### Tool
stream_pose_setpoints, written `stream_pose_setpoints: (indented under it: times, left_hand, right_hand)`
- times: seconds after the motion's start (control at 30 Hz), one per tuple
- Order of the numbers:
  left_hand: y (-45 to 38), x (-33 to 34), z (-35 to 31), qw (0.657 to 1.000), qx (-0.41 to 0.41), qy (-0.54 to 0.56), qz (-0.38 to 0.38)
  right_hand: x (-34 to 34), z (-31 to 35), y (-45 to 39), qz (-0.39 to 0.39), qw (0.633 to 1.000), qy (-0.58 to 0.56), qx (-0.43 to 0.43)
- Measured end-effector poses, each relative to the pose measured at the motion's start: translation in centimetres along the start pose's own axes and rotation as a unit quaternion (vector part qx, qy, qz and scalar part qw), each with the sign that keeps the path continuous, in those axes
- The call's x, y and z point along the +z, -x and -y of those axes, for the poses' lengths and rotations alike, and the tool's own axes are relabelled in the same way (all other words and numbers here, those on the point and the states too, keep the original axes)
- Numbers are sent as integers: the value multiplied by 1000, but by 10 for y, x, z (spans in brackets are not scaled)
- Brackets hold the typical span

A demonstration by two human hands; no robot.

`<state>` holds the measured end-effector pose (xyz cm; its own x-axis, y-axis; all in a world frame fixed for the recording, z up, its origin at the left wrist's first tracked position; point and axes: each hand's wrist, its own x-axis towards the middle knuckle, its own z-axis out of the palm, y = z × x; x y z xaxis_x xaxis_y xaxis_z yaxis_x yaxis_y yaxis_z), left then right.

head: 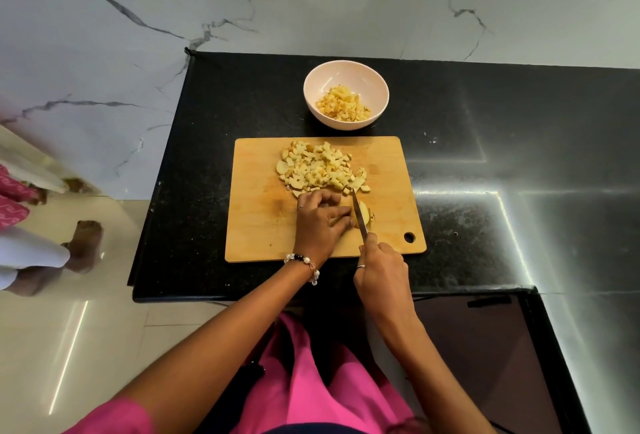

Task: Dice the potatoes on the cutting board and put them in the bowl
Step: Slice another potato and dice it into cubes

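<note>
She stands at the black bench (450,163), left hand (320,222) curled down over a potato piece (363,213) on the wooden cutting board (256,219), pinning it. Her right hand (381,274) grips the knife (359,220) by the handle — blade on the potato. Diced potato (318,167) is heaped further up the board; more dice lie in the pale bowl (346,77) just beyond it.
</note>
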<state>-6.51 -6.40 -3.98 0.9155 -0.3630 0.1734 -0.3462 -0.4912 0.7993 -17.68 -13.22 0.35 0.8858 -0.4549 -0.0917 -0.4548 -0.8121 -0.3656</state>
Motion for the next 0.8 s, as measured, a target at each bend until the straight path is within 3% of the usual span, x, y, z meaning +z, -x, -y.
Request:
stream_pose_setpoints:
  times: [0.53,0.8]
  left_hand:
    - [-5,-1,-7,999,-39,-1,11]
    - [-4,0,-8,999,-39,-9,0]
  right_hand:
    - [7,12,-17,38,998,40,-1]
    - [18,1,25,26,998,49,-8]
